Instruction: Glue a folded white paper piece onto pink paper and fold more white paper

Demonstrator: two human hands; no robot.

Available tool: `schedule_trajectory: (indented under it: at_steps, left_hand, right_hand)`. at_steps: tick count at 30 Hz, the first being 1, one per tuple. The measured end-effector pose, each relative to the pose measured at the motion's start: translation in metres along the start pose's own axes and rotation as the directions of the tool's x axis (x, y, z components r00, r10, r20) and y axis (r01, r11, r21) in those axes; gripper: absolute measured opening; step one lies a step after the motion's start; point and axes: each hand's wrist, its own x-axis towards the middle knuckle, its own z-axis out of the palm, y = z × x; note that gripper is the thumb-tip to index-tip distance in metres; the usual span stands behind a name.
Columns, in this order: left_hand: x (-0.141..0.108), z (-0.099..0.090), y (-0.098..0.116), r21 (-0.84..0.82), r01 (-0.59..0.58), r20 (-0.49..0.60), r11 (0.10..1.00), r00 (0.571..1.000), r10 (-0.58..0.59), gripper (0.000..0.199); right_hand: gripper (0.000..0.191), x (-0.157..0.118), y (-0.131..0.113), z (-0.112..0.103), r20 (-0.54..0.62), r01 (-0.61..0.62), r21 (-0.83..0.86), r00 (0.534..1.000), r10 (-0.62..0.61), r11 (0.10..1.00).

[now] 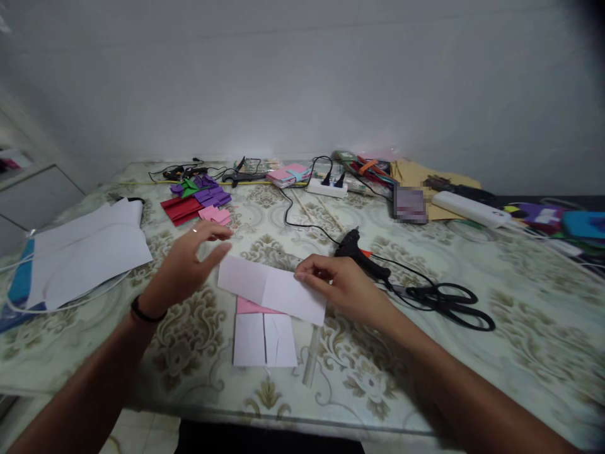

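A strip of white paper [288, 293] with a crease across its middle is pinched at its upper right edge by my right hand [331, 280]. Just off the strip's left end, my left hand [198, 252] is raised with thumb and fingers apart, holding nothing. Partly under the strip lies a pink piece of paper [255, 306]. Nearer to me sits a white folded paper [250, 340], its two flaps meeting at a dark gap. A clear glue stick [311, 356] lies to the right of it. Beyond my right hand rests a black glue gun [362, 252].
Black-handled scissors [451, 302] lie right of my right hand. White sheets [94, 252] are stacked at the left. Red folded paper [179, 211] and purple pieces [212, 194] sit further back. A white power strip [326, 186] with plugs stands near the wall; cords cross the table.
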Motion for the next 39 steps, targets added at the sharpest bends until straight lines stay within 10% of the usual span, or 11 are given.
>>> schedule_trajectory:
  at_steps: [5,9,21,31,39]
  left_hand:
    - [-0.013,0.034,0.010,0.044,-0.268,0.225,0.962,0.941,0.252,0.024]
    - [-0.019,0.047,0.012,0.067,-0.256,0.340,0.964,0.915,0.220,0.013]
    - [-0.027,0.056,0.028,0.185,-0.350,0.270,0.918,0.917,0.294,0.019]
    - [-0.027,0.049,0.035,0.178,-0.444,0.183,0.878,0.892,0.414,0.021]
    - [-0.019,0.020,0.033,0.099,-0.325,0.114,0.941,0.943,0.314,0.019]
  right_hand:
    - [0.021,-0.001,-0.004,0.006,0.048,0.033,-0.003,0.998,-0.033,0.999]
    - [0.017,-0.002,-0.006,0.008,0.070,0.058,-0.040,0.996,-0.055,0.998]
    - [0.021,-0.013,-0.012,0.030,0.081,0.317,-0.550,0.941,-0.328,0.773]
    - [0.021,-0.017,-0.016,0.028,0.003,0.367,-0.442,0.913,-0.408,0.818]
    - [0.011,-0.011,-0.020,-0.002,-0.102,0.184,-0.053,0.977,-0.188,0.982]
